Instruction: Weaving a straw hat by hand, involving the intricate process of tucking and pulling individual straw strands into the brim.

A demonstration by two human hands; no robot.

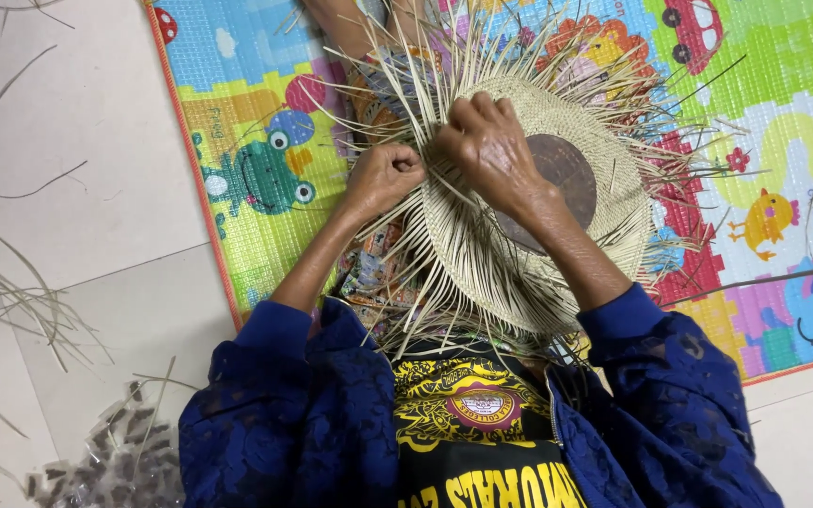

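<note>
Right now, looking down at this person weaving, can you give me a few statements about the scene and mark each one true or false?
1. Both hands, left hand and right hand, are on the woven straw piece. True.
2. The woven piece is square. False: it is round, with loose strands sticking out all around.
3. The work lies over a colourful play mat with cartoon animals. True.
4. The person wears a red jacket. False: the jacket is dark blue.
5. Loose straw strands lie on the tiled floor beside the mat. True.

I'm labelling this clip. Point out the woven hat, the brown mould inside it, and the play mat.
Woven hat [482,273], head view, brim weave.
Brown mould [571,169], head view, its top.
Play mat [256,179], head view, frog picture.
</note>
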